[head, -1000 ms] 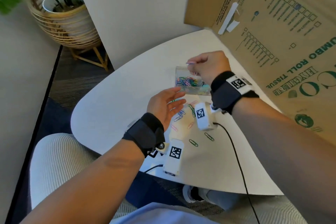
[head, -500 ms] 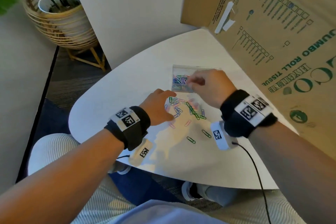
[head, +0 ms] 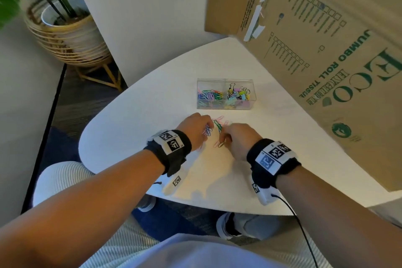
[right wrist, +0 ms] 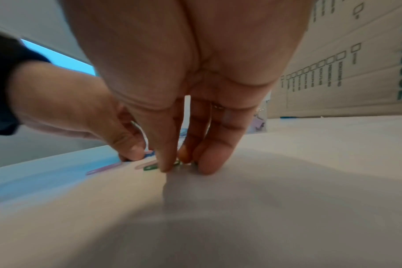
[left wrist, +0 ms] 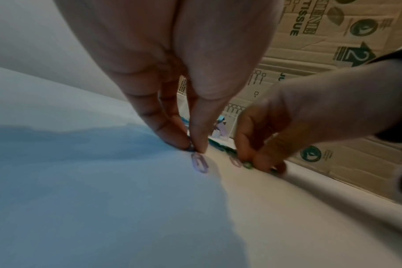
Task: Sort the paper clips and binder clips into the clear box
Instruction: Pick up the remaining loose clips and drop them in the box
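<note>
left hand (head: pixel 196 129): pinching blue paper clip (head: pixel 208 131) | right hand (head: pixel 240 140): pinching green paper clip (head: pixel 221 144) | clear box (head: pixel 225 105): toward table's far edge

Cardboard box (head: pixel 326 54) reads "JUMBO ROLL TISSUE"; perhaps "ECO" beside it.

- Bench (head: pixel 134 128): bare white top on the left side, and between the hands and the near edge.
- Clear box (head: pixel 225 105): stands beyond the hands, a strip of bare bench between; top open, both compartments partly filled.
- Cardboard carton (head: pixel 326 72): tall wall along the right side, close beside the clear box; overhangs the far right corner.
- Left hand (head: pixel 195 130) and right hand (head: pixel 239 139): close together, loose paper clips (head: pixel 217 126) in the narrow gap.
- White partition (head: pixel 141 17): closes the far left.
</note>
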`<state>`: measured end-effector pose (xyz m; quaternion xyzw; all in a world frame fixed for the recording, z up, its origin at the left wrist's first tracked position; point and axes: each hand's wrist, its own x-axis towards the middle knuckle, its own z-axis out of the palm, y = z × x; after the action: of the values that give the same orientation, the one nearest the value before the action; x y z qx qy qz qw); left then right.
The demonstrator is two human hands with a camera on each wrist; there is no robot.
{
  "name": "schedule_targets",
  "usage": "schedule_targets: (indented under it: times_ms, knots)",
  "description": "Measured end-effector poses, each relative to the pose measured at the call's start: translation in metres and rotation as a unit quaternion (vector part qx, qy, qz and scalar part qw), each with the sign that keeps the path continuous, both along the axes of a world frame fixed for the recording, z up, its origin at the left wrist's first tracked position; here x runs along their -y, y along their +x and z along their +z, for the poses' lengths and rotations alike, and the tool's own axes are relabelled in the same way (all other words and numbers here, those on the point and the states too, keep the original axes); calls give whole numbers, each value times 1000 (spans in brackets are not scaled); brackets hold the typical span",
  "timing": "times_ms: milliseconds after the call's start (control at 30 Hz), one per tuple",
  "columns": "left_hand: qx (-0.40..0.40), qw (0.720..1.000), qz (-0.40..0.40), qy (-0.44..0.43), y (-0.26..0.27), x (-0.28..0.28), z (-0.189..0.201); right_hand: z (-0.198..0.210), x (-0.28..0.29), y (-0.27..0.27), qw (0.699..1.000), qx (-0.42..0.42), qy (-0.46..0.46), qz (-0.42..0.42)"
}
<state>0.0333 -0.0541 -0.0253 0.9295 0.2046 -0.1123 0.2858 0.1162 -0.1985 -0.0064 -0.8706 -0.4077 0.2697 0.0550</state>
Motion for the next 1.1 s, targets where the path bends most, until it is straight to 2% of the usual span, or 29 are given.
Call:
schedule_targets:
  times_ms: [100,233,300,433,567,800,933,1100]
  knots:
    - [-16,1000,14,6,-6,-7,5,5,-1,8,998,21,40,-35]
    - [-53,997,11,49,-6,-13,12,5,4,15,997,36,-50,-55]
    - [-63,996,-6,59,2,-11,12,2,1,13,996,39,-60,-49]
    - [-49,997,-38,49,12,-3,13,0,-14,4,998,52,-1,-43]
    - [-25,996,-46,68,13,1,13,1,-23,-3,997,68,19,-25]
    - [-18,999,-1,28,10,0,12,4,-24,-1,992,22,61,-110]
    - [0,999,38,-11,9,-5,14,2,-18,6,977,-8,109,-185]
    - [36,993,89,-65,10,-13,19,6,-17,15,959,-43,164,-226]
